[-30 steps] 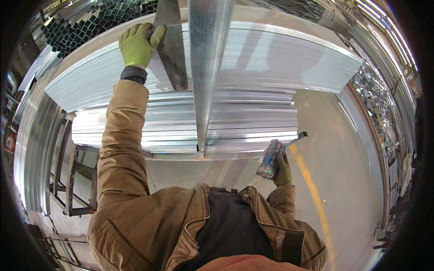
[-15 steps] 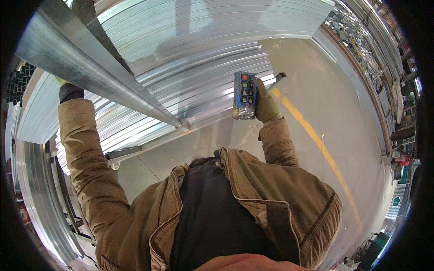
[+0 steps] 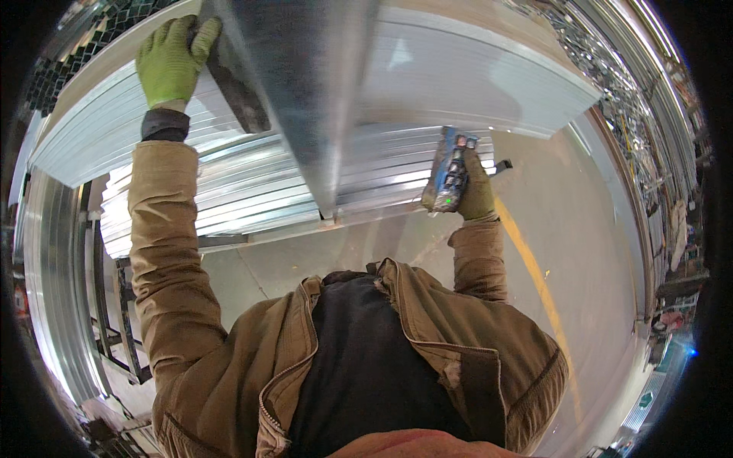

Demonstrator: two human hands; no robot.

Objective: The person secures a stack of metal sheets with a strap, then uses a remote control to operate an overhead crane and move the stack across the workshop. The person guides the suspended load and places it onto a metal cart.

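Note:
My left hand (image 3: pixel 169 65), in a green glove, lies on the upper left of a stack of long pale metal profiles (image 3: pixel 84 145). Its fingers are apart, with the thumb against a dark flat bar (image 3: pixel 238 91). To the right of it, a broad grey metal beam (image 3: pixel 309 91) crosses the view, narrowing toward its lower end. My right hand (image 3: pixel 479 187), gloved too, is closed around a blue and black handheld remote control (image 3: pixel 452 172) with rows of buttons. The remote is tilted, and a small green light shows near its lower end.
Below the stack lie more shiny ribbed metal lengths (image 3: pixel 252 183). A yellow line (image 3: pixel 534 275) runs along the concrete floor at right. Metal scrap and long stock (image 3: pixel 603 84) fill the far right. Dark square tube ends (image 3: pixel 84 57) show at upper left, a black rack frame (image 3: pixel 126 320) below.
The stack and beam have shifted in view, the beam now steeper and nearer the middle. My left hand has come into full view. The remote has turned, and my right hand sits slightly farther right.

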